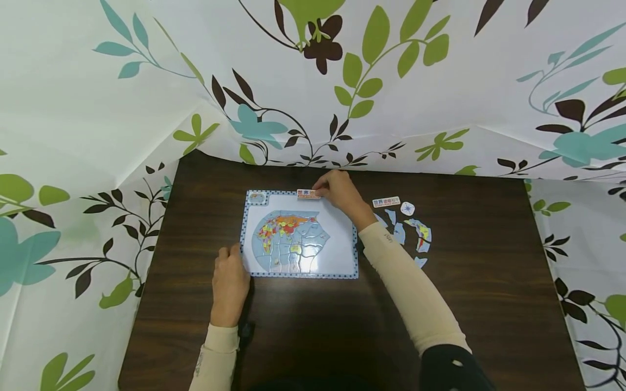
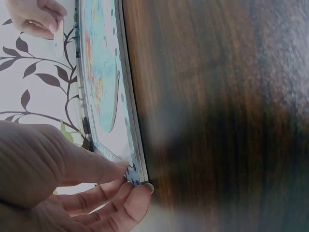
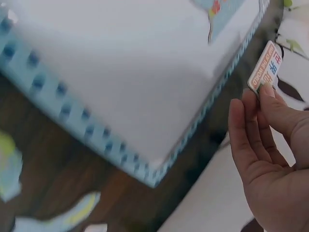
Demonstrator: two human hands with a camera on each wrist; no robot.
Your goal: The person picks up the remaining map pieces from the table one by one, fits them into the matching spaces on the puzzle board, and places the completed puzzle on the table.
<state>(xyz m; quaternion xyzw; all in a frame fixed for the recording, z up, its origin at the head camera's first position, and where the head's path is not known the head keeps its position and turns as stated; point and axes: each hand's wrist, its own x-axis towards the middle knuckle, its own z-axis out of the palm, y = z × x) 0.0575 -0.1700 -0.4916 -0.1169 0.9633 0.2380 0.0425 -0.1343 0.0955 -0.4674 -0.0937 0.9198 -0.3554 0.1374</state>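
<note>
The right hand pinches a lettered title strip by one end between thumb and fingers, the rest of the strip reaching out to the left of the fingertips. The wrist views show it held up, apart from the puzzle board, and seen from above it overlaps the middle of the board's far border. The left hand pinches the board's left border near its near corner, thumb on the upper face, fingers curled against the edge.

Right of the left fingers, and nearer the person than the right fingers, the joined map pieces lie on the board; their right side ends in a jagged edge, with plain white surface from there to the right border.

Farther right of the right fingers, past the board, lie a second lettered strip, a round compass piece and loose map pieces, some partly behind the right sleeve. The far edge of the desk runs close behind the right knuckles, leaf-print cloth rising beyond; left of the left fingers, dark wood gives room to the desk's side edge.
</note>
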